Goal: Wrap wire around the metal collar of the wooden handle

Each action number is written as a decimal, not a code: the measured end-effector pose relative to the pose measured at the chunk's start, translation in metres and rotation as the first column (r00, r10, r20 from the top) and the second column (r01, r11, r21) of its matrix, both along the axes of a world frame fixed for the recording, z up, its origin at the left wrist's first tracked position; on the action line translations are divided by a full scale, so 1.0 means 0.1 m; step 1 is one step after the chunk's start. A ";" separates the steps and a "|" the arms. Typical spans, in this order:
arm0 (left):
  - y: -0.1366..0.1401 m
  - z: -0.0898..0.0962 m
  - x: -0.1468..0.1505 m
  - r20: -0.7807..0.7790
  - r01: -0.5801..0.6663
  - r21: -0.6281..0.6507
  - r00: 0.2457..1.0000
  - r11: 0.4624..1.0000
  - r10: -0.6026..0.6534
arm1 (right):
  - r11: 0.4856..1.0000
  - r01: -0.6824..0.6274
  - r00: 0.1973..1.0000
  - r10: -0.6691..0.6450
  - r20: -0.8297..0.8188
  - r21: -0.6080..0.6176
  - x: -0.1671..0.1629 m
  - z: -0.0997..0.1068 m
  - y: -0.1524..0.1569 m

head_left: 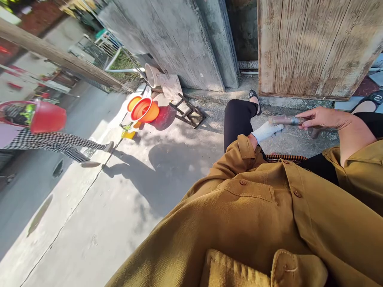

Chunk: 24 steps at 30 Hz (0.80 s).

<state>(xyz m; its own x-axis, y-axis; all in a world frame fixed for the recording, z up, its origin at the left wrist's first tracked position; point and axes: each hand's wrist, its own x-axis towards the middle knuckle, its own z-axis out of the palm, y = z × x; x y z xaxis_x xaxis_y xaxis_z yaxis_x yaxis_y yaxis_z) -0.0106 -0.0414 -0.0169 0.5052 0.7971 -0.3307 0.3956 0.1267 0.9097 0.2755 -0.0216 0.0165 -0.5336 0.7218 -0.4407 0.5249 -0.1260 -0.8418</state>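
A short brown stick-like handle (280, 120), apparently wooden, with wire wound round it near one end, lies across in front of my lap. My right hand (324, 118) is bare and closed on the wire-wrapped end, thumb and fingers pinching it. Beneath that hand a brownish piece (315, 132) shows; whether it joins the handle I cannot tell. At the other end, my left hand (265, 132) in a white glove is against the underside of the handle. Its thumb points along the stick, and the other fingers are mostly hidden.
A wooden door panel (311, 48) and a grey wall panel (167, 44) stand ahead. Left of my knee are a small dark wooden stool (188, 111), orange buckets (149, 111) and a pale bucket (152, 75). Farther left, a person walks with a red bucket (49, 116) holding greens.
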 end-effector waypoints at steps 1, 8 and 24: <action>-0.02 -0.01 0.01 0.020 0.016 -0.022 1.000 1.000 -0.016 | 0.988 0.150 0.987 -0.148 -0.067 0.024 -0.02 0.02 0.00; -0.08 -0.08 0.03 -0.218 0.265 0.157 0.949 0.951 -0.228 | 0.856 0.476 0.874 -0.486 0.001 0.205 -0.16 -0.11 0.12; 0.06 0.15 -0.02 -0.519 0.381 0.388 0.843 0.839 -0.143 | 0.926 -0.336 0.783 0.173 0.597 0.174 -0.17 -0.47 0.20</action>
